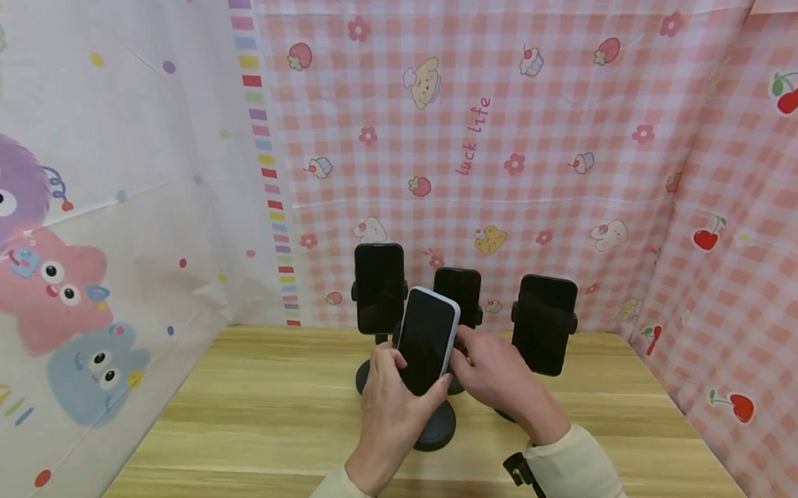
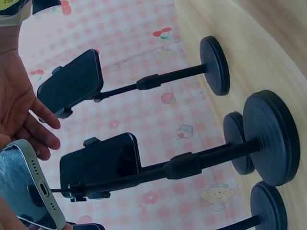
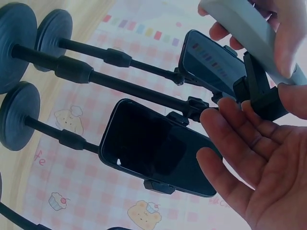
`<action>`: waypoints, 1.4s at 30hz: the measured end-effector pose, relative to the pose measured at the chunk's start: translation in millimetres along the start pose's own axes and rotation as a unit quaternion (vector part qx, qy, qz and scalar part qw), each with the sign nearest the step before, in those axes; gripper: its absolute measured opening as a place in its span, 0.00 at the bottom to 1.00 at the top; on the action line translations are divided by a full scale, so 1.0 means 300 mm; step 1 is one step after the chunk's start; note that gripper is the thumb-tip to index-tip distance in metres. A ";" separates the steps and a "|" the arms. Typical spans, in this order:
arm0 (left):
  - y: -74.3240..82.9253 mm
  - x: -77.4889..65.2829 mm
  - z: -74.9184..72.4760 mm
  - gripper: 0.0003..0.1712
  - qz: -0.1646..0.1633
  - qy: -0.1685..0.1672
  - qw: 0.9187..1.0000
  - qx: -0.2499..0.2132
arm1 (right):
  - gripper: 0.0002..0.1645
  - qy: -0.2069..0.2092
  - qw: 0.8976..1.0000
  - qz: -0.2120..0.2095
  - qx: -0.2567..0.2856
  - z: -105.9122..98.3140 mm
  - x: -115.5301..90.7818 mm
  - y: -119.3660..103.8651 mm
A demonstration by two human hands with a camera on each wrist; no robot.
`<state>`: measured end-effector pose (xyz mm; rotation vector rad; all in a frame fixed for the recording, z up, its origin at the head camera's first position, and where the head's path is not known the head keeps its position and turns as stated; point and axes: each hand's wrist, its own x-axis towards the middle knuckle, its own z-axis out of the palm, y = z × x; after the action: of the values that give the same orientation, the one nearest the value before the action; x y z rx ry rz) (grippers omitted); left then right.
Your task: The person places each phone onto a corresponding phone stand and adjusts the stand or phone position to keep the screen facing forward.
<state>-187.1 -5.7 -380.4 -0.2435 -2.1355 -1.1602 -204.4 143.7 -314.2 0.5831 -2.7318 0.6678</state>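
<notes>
My left hand (image 1: 394,405) holds a smartphone (image 1: 428,343) with a pale case and dark screen, thumb along its lower right edge and fingers on its left. Behind the phone, the black clamp (image 3: 261,98) of a phone stand shows in the right wrist view. My right hand (image 1: 505,371) pinches this clamp at the phone's right side, thumb against its end and other fingers loosely bent. The stand's pole (image 2: 187,165) rises from a round black base (image 1: 436,428) on the table, below the hands.
Three more stands hold dark phones: a left phone (image 1: 380,288), a back middle phone (image 1: 459,291) partly hidden, and a right phone (image 1: 545,324). They stand close around the hands on the wooden table (image 1: 246,419). A pink checked cloth (image 1: 533,109) hangs behind.
</notes>
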 end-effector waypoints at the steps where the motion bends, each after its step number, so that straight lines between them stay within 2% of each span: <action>1: -0.002 0.002 0.002 0.34 0.002 0.005 1.000 0.006 | 0.11 0.002 1.000 0.001 -0.003 0.001 0.000 -0.001; 10: -0.014 0.016 0.011 0.33 0.001 0.029 0.998 0.049 | 0.12 0.020 1.000 -0.001 -0.019 0.007 -0.002 -0.006; 23: -0.031 0.021 0.010 0.33 0.009 0.045 0.997 0.061 | 0.11 0.047 0.999 -0.013 -0.012 0.021 -0.007 -0.004; 30: -0.043 0.025 0.013 0.33 0.014 0.049 0.997 0.062 | 0.12 0.050 0.999 -0.005 -0.003 0.029 -0.009 -0.003; 36: -0.057 0.032 0.034 0.34 0.009 0.063 0.995 0.083 | 0.09 0.057 0.998 -0.016 0.004 0.043 -0.011 -0.003; 42: -0.054 0.039 0.053 0.35 0.001 0.078 0.992 0.102 | 0.10 0.056 0.998 -0.002 0.014 0.042 -0.004 0.000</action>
<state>-211.0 -4.1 -389.5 -0.0599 -2.0951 -0.9187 -205.4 138.1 -325.4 0.5411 -2.6213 0.7173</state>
